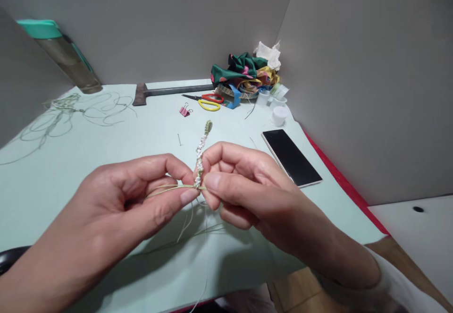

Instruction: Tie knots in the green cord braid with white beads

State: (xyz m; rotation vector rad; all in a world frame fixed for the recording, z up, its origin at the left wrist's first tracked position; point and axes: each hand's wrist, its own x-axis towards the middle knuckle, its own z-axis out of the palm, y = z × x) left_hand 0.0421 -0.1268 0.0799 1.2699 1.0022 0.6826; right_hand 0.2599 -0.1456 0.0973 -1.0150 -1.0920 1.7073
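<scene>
Two bare hands meet low over the near half of a pale green tabletop (pixel 148 129): the left hand (pixel 138 199) and right hand (pixel 247 185) each pinch thumb to finger at the lower end of a braided cord (pixel 199 157) — green and white, standing upright between them. Thin loose strands (pixel 166 188) trail from that end. Just beyond lie a pin (pixel 179 139), a pink binder clip (pixel 184 110) and scissors (pixel 208 103); rightward, a dark-screened phone (pixel 292 158). Along the far edge — a hammer-like tool (pixel 140 94) and bunched fabric (pixel 244 70). Tangled cord (pixel 67 105) covers the far-left corner, beside a tilted bottle (pixel 67 60).
</scene>
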